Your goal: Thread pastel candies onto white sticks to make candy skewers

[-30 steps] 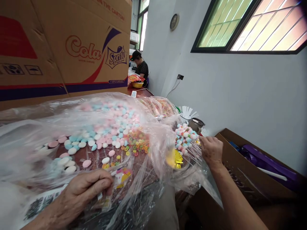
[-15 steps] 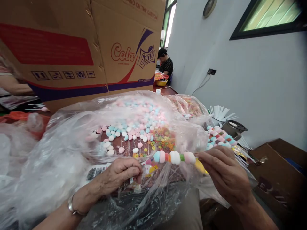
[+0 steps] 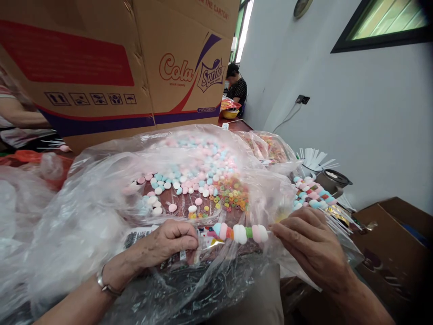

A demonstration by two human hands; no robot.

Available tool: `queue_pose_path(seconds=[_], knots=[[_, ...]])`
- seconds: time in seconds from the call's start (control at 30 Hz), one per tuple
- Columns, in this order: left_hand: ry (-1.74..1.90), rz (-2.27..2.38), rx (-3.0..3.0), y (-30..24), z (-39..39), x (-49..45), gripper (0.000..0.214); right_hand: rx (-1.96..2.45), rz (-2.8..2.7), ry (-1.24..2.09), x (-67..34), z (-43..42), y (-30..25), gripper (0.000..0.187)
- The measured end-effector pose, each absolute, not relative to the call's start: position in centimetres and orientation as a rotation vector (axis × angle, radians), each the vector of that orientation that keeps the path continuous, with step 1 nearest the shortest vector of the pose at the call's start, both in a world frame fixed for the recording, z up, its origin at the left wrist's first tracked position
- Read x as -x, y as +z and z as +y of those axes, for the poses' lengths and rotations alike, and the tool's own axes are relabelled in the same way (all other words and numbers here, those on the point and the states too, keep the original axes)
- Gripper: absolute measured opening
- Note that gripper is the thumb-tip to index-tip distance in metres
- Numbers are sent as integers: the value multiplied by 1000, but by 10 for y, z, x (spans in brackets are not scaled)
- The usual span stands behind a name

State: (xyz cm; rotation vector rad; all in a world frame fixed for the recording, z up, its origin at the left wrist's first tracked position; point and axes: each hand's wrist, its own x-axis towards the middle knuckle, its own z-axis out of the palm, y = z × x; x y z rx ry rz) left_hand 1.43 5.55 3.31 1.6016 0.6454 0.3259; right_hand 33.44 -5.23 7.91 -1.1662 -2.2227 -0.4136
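My right hand (image 3: 309, 241) pinches one end of a marshmallow skewer (image 3: 240, 233), held level in front of me. Pink, white and blue marshmallows alternate on it with orange and green pieces. The skewer's far end points at my left hand (image 3: 177, 239), whose fingers are closed on a clear printed plastic wrapper (image 3: 214, 243). The skewer's left tip lies at or in the wrapper; its exact edge is hard to make out. Behind my hands, loose marshmallows (image 3: 192, 209) and small ring candies (image 3: 233, 198) lie on the table amid clear plastic sheeting (image 3: 111, 180).
Finished-looking marshmallow skewers (image 3: 313, 192) are piled at the right, near a dark lidded pot (image 3: 333, 180) and white sticks (image 3: 316, 158). A big cardboard carton (image 3: 142, 67) stands at the back. Another box (image 3: 395, 248) sits low right. Other people sit beyond.
The skewer has shifted left and slightly down, its tip closer to my left hand and the wrapper. My right hand moved with it; my left hand stays almost in place.
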Motion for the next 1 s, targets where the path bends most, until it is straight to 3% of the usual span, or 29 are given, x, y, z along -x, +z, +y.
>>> queue_pose_path(seconds=[0.33,1.0], knots=[[401,738,-1709,36,61,-11,27,1108,-2294,-444,-334,-49,83,18],[-35,599,-1630,63,43,-30,10,1096,-2352,-63,-293,-39,57,21]])
